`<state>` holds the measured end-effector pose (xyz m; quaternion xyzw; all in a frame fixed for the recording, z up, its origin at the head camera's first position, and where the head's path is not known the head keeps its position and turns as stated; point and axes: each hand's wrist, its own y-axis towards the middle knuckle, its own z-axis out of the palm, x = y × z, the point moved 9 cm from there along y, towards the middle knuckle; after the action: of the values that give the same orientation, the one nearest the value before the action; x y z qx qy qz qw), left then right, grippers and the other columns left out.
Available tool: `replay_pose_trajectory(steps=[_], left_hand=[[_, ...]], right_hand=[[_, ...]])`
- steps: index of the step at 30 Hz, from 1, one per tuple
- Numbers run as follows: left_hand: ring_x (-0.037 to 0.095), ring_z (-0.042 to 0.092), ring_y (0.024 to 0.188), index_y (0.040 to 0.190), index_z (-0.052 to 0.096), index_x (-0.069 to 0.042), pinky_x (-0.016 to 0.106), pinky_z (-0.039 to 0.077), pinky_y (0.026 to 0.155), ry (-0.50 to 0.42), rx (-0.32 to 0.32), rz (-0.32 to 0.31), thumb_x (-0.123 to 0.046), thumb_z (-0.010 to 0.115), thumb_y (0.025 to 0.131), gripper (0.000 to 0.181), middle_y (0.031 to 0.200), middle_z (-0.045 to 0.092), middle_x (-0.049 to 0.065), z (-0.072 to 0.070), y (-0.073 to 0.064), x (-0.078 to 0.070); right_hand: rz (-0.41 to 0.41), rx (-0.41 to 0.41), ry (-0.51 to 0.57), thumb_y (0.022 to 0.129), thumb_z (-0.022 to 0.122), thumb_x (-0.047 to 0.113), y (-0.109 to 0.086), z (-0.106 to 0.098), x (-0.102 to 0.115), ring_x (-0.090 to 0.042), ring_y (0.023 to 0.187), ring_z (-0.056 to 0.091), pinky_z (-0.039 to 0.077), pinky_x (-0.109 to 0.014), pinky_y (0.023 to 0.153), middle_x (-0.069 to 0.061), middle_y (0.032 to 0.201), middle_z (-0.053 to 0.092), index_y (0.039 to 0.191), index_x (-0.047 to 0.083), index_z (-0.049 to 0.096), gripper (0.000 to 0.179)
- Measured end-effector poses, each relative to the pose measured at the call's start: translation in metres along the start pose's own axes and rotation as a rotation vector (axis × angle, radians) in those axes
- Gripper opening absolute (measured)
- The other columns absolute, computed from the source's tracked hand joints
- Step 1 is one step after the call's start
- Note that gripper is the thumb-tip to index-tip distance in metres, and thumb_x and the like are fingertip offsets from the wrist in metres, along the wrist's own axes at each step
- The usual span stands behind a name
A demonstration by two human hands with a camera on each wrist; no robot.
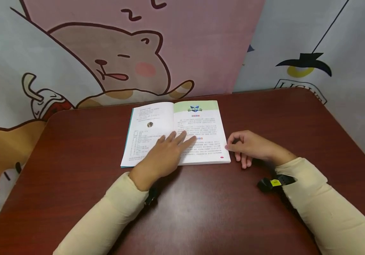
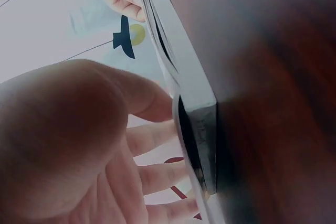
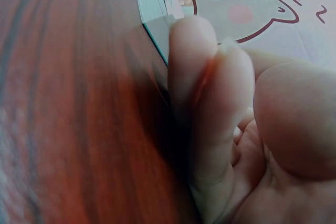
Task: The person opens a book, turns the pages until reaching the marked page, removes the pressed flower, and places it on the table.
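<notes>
An open book [image 1: 198, 124] lies on the table, its left page plain with small print and its right page headed by a green band. My left hand [image 1: 164, 156] rests on it with spread, straight fingers across the gutter and lower middle of the pages. In the left wrist view, the fingers [image 2: 157, 174] lie over the raised page at the book's lower edge. At the outer edge of the right page, my right hand [image 1: 249, 145] pinches the page edge between thumb and forefinger. Its other fingers [image 3: 215, 108] hang curled beside the book, close over the tabletop.
The dark red-brown wooden table [image 1: 201, 212] has rounded far corners. Behind it hangs a cloth backdrop [image 1: 214, 46] printed with cartoon animals. Each wrist wears a black strap-on device, the right one [image 1: 275, 182] with a yellow label, below a cream sleeve [image 1: 332, 202].
</notes>
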<state>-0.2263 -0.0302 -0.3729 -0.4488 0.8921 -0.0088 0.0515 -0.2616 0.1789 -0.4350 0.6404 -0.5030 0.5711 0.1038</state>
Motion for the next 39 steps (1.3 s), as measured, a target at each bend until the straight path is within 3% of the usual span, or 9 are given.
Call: replay_pose_trajectory(steps=[6, 13, 19, 27, 39], left_hand=[[0.037, 0.040, 0.145, 0.152, 0.044, -0.025, 0.064, 0.034, 0.112, -0.031, 0.014, 0.019, -0.030, 0.054, 0.102, 0.051, 0.158, 0.042, 0.009, 0.0011, 0.0004, -0.0018], [0.034, 0.035, 0.148, 0.152, 0.044, -0.030, 0.067, 0.031, 0.113, -0.024, 0.030, 0.037, -0.055, 0.058, 0.096, 0.063, 0.160, 0.039, 0.008, 0.0016, 0.0015, -0.0035], [0.037, 0.038, 0.146, 0.149, 0.048, -0.031, 0.068, 0.031, 0.111, -0.030, 0.019, 0.051, -0.052, 0.059, 0.096, 0.058, 0.159, 0.041, 0.010, 0.0005, 0.0012, -0.0046], [0.034, 0.028, 0.152, 0.154, 0.040, -0.034, 0.067, 0.026, 0.115, -0.038, 0.091, 0.022, -0.051, 0.054, 0.099, 0.059, 0.163, 0.033, 0.008, 0.0063, 0.0011, -0.0031], [0.035, 0.027, 0.152, 0.155, 0.038, -0.033, 0.067, 0.024, 0.116, -0.055, 0.100, 0.030, -0.047, 0.047, 0.102, 0.055, 0.164, 0.032, 0.008, 0.0061, 0.0001, -0.0029]], right_hand=[[-0.010, 0.007, 0.002, 0.099, 0.062, 0.024, -0.0008, 0.0010, 0.0033, -0.019, 0.042, 0.063, 0.053, -0.033, 0.041, -0.009, 0.064, 0.060, 0.105, -0.001, 0.056, 0.026], [-0.018, -0.002, -0.009, 0.099, 0.062, 0.024, -0.0048, 0.0006, 0.0099, -0.018, 0.042, 0.062, 0.052, -0.033, 0.041, -0.010, 0.064, 0.060, 0.105, -0.002, 0.056, 0.027], [0.009, -0.003, -0.005, 0.101, 0.060, 0.026, -0.0026, 0.0000, 0.0052, -0.020, 0.043, 0.063, 0.053, -0.033, 0.042, -0.009, 0.064, 0.061, 0.106, 0.000, 0.056, 0.026], [0.015, 0.014, 0.027, 0.107, 0.047, 0.027, -0.0040, 0.0006, 0.0043, -0.020, 0.044, 0.063, 0.053, -0.034, 0.043, -0.010, 0.065, 0.060, 0.113, -0.002, 0.054, 0.030], [0.037, 0.022, 0.093, 0.109, 0.040, 0.027, -0.0036, 0.0015, 0.0023, -0.020, 0.044, 0.063, 0.052, -0.033, 0.042, -0.011, 0.065, 0.059, 0.113, -0.005, 0.049, 0.033]])
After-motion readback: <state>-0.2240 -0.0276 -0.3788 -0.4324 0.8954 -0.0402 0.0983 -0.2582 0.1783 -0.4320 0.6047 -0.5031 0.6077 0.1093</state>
